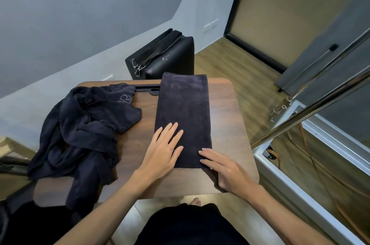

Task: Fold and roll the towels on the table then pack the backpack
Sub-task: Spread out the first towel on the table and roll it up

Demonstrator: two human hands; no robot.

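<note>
plush folded towel (183,116) lies flat, rectangular, dark.

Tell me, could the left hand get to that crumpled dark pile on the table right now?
Probably yes. The left hand lies flat on the folded towel, and the crumpled pile sits just to its left on the table, with only bare wood between them.

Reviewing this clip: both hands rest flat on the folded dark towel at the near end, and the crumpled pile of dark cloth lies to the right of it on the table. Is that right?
One detail is off. The head view shows the crumpled pile of dark cloth to the left of the folded dark towel, not the right, spilling over the table edge. The left hand and right hand do rest flat on the towel's near end.
</note>
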